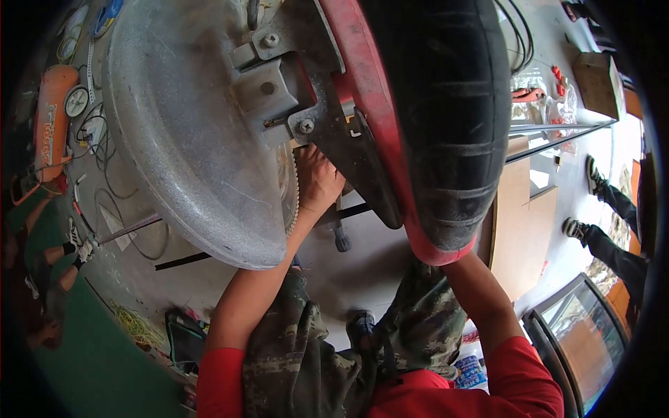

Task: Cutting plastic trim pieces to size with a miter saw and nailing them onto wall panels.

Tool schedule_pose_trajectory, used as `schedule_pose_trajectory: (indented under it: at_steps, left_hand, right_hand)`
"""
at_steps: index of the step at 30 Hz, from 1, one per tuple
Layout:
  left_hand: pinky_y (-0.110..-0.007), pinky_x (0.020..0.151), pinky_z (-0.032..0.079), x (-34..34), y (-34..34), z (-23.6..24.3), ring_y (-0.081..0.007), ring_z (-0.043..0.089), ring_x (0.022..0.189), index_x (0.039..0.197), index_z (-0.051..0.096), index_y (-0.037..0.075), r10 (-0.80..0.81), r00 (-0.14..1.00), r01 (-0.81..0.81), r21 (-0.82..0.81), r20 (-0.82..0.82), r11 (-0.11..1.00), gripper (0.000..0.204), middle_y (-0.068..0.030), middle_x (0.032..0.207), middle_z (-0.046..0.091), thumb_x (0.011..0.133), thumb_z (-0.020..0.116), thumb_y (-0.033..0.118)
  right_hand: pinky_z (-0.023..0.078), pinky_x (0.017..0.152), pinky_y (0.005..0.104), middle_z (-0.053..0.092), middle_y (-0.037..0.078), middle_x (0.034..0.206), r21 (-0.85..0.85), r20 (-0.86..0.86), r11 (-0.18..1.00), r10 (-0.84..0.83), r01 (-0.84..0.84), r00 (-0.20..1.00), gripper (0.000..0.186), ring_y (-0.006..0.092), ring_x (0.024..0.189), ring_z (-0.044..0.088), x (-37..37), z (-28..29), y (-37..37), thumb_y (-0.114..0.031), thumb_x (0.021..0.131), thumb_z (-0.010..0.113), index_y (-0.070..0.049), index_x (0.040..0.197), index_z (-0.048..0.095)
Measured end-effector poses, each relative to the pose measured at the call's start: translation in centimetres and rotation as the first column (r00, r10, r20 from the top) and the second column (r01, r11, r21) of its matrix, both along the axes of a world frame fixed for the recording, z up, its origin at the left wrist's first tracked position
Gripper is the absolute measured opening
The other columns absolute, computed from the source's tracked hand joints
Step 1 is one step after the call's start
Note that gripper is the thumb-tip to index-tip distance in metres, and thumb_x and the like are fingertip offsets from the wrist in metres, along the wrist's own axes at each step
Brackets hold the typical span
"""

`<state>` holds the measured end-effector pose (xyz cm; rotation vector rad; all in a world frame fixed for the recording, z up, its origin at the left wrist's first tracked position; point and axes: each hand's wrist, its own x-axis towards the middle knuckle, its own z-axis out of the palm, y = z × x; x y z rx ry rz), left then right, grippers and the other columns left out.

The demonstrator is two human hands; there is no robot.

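Note:
Close in front of me is a large cut-off saw. Its grey metal blade guard (150, 139) fills the left of it, and a red body (369, 70) with a black ribbed housing (453, 125) is on the right. A strip of the toothed saw blade (296, 202) shows under the guard. My left hand (319, 182) reaches up beside the blade with fingers bent; their tips, and whatever they grip, are hidden below the bracket (272, 90). My right forearm goes up behind the housing's lower end, which hides that hand.
An orange tank with a wheel (54, 125) is at far left, near cables. Boards (526, 230) and a wooden box (599, 83) lie right. A glass-fronted frame (578, 334) is lower right. People's legs (606, 195) show at both sides. A green mat (104, 355) covers the lower left.

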<state>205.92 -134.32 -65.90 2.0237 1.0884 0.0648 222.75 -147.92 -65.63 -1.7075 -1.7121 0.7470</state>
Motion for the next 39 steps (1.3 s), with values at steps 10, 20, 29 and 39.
schedule_pose_trajectory:
  at_steps: [10,20,29,39]
  left_hand:
    - [-0.048,0.087,0.041,-1.0,-1.0,-4.0,-0.0348,0.055,0.105,0.103,0.061,0.006,-0.129,0.955,-0.019,0.489,0.266,0.872,0.026,-0.0116,0.106,0.062,0.079,0.066,0.012]
    - [-0.042,0.081,0.044,-1.9,-0.2,0.0,-0.0285,0.056,0.089,0.095,0.058,0.008,-0.453,0.892,0.348,0.628,0.007,0.696,0.017,-0.0083,0.09,0.056,0.078,0.06,0.009]
    - [-0.04,0.075,0.048,-12.4,0.0,9.6,-0.0302,0.06,0.084,0.096,0.061,0.008,-0.334,0.938,0.338,0.437,-0.087,0.834,0.015,-0.0101,0.091,0.061,0.081,0.058,0.009]
    - [-0.036,0.072,0.049,-32.8,4.1,11.4,-0.0272,0.063,0.077,0.098,0.067,0.004,-0.397,0.876,0.278,-0.387,-0.274,0.879,0.019,-0.014,0.086,0.065,0.091,0.062,0.021]
  right_hand:
    - [0.041,0.087,0.0444,0.055,0.012,0.11,0.094,0.383,0.942,-0.333,0.322,0.862,0.037,0.0309,0.108,0.051,-0.3,-0.3,0.8,-0.023,0.078,0.07,-0.011,0.11,0.057]
    - [0.051,0.084,0.0397,0.059,0.012,0.109,0.057,0.19,0.961,-0.277,0.271,0.942,0.035,0.0332,0.106,0.055,2.1,-1.4,0.0,-0.021,0.075,0.064,-0.008,0.107,0.062]
    - [0.051,0.078,0.037,0.065,0.014,0.096,0.076,0.133,0.987,-0.153,0.144,0.979,0.031,0.0328,0.086,0.064,-1.1,5.0,-1.0,-0.005,0.084,0.064,-0.004,0.115,0.06]
    - [0.048,0.074,0.0312,0.066,0.005,0.084,-0.816,-0.447,0.396,0.03,-0.422,0.894,0.035,0.0151,0.077,0.061,4.6,6.4,-4.2,-0.038,0.088,0.067,-0.004,0.096,0.067]
